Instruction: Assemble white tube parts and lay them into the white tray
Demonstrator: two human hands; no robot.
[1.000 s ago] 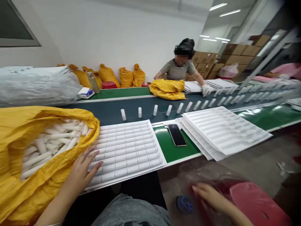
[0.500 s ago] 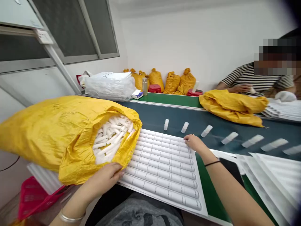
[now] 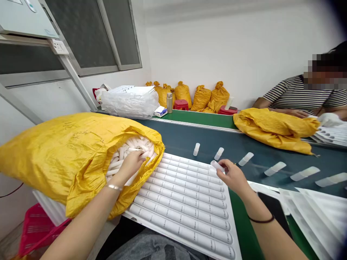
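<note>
My right hand (image 3: 233, 176) pinches a short translucent plastic tube (image 3: 216, 165) between thumb and fingers, over the far right corner of a white grooved tray (image 3: 187, 202). Printed white cylinders lie in rows in the tray's grooves. At the left, a big yellow woven sack (image 3: 73, 144) lies on its side, its mouth facing right. Inside are many loose white tubes (image 3: 116, 162). My left hand (image 3: 132, 164) reaches into that mouth with curled fingers among the tubes; what its fingertips hold is hidden.
Several frosted tubes (image 3: 246, 159) stand in a line on the dark conveyor belt (image 3: 184, 131). Stacked white trays (image 3: 320, 213) and a black flat object (image 3: 273, 211) lie at the right. A co-worker in a striped shirt (image 3: 300, 94) sits opposite, behind a flattened yellow sack (image 3: 276, 126).
My left hand has gone from the sack's rim into its mouth. My right hand has shifted slightly right and down, and the tube in its fingers now shows.
</note>
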